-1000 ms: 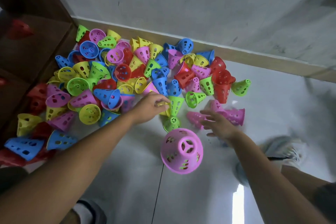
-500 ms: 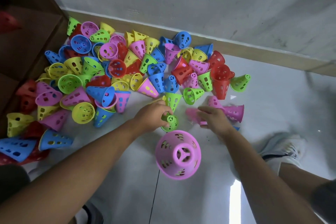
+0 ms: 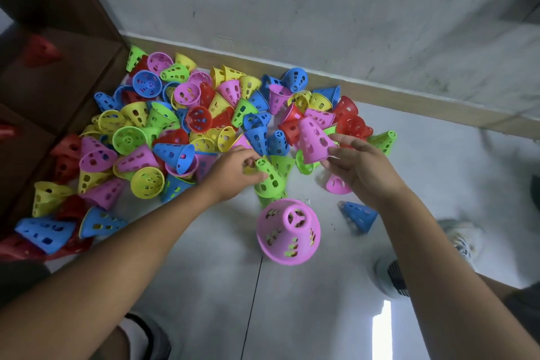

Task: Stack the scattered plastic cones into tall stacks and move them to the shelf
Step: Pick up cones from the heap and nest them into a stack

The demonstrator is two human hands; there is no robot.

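A green cone is pinched near its tip by the left hand, just above the pink stack on the floor. A pink cone is gripped by the right hand, though the fingertips are mostly hidden. The shelf is cut off at the left, and a red cone on it is blurred.

My left hand grips a green cone, tip up. My right hand holds a pink cone, tilted. A pink-topped stack stands near me. Many perforated cones lie scattered beside the brown shelf.
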